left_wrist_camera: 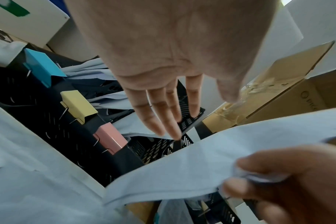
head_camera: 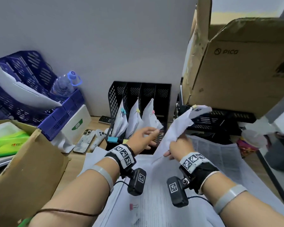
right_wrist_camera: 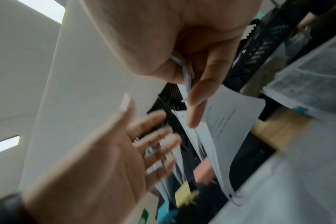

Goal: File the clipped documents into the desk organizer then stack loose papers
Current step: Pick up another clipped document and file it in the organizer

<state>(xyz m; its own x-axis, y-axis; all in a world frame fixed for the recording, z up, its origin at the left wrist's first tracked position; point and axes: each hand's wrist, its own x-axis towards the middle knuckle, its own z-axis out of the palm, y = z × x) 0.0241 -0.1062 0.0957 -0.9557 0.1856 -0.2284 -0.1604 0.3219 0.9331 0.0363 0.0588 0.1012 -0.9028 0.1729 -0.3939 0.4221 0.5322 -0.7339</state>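
The black desk organizer (head_camera: 162,92) stands against the wall, with a clipped document in each of three slots, under blue (head_camera: 123,110), yellow (head_camera: 138,110) and pink (head_camera: 152,113) clips. The rightmost slot holds none. My right hand (head_camera: 172,145) pinches the lower edge of another clipped document (head_camera: 174,126), raised in front of that slot; its yellow clip (head_camera: 194,106) is at the top. In the right wrist view its thumb and fingers (right_wrist_camera: 196,98) squeeze the sheets. My left hand (head_camera: 152,136) is open, fingers (left_wrist_camera: 163,115) straight, just before the organizer. Loose papers (head_camera: 162,207) cover the desk under my arms.
A big cardboard box (head_camera: 244,63) overhangs a black tray (head_camera: 220,118) on the right. Blue crates (head_camera: 31,95) with a water bottle (head_camera: 64,86), an open carton (head_camera: 23,169) and two phones (head_camera: 84,141) crowd the left. A pink clip (head_camera: 132,206) lies on the papers.
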